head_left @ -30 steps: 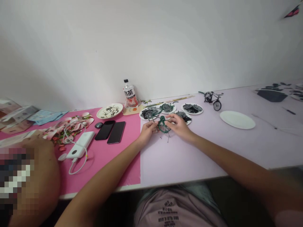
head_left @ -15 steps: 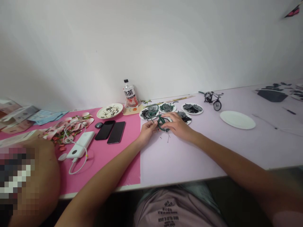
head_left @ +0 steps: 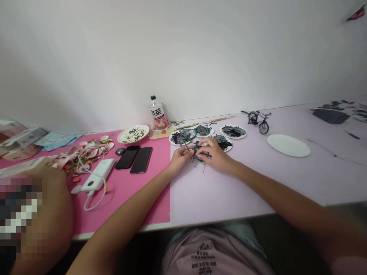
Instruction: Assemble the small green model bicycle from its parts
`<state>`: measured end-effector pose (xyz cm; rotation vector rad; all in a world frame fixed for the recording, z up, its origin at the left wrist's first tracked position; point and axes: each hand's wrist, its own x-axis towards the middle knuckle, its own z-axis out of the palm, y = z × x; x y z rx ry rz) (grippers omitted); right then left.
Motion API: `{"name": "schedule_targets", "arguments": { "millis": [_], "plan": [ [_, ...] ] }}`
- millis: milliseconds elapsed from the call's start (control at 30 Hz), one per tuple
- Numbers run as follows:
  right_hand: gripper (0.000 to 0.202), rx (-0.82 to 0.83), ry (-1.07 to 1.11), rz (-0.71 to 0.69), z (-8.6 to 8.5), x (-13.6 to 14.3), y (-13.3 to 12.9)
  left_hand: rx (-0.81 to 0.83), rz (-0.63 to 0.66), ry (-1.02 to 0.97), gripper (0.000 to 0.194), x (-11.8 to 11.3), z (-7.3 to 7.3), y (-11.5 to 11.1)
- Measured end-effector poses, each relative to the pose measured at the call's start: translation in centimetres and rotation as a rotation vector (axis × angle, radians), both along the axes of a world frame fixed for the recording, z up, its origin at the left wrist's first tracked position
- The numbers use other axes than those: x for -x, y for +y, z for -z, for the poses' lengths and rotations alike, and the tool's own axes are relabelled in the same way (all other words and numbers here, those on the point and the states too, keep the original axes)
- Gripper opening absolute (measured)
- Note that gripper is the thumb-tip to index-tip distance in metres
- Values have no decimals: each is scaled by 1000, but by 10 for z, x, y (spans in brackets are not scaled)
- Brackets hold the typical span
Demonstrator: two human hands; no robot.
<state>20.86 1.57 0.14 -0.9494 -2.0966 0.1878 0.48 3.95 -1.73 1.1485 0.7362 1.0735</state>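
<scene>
A small green model bicycle (head_left: 197, 146) is held just above the lilac part of the table, its shape partly covered by fingers. My left hand (head_left: 180, 158) pinches it from the left side between thumb and fingers. From the right, my right hand (head_left: 218, 154) has its thumb and fingers closed on the same model. Just behind the hands are small white plates of dark wheels and parts, among them a plate of grey-black wheels (head_left: 233, 131). A finished-looking black model bicycle (head_left: 259, 121) stands upright farther right.
A bare white oval plate (head_left: 288, 145) lies right. On the pink side are two phones (head_left: 141, 160), a white power bank (head_left: 98, 175) with cable, artificial petals (head_left: 86, 152) and a bowl (head_left: 133, 134). A drink bottle (head_left: 158, 114) stands by the wall. Another person's arm (head_left: 54, 206) is at left.
The green model bicycle has been turned and tilted in my hands. My right fingers, earlier spread over its wheel, have drawn closer together and lower on it.
</scene>
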Motion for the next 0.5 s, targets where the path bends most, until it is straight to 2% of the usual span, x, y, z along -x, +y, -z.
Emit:
{"name": "schedule_targets", "arguments": {
  "millis": [200,500],
  "plan": [
    [12,52,1,-13,0,0,-1,-26,-34,49,64,0,-4,-3],
    [13,76,-6,-22,0,-3,0,13,37,23,75,2,-3,-1]
  ]
}}
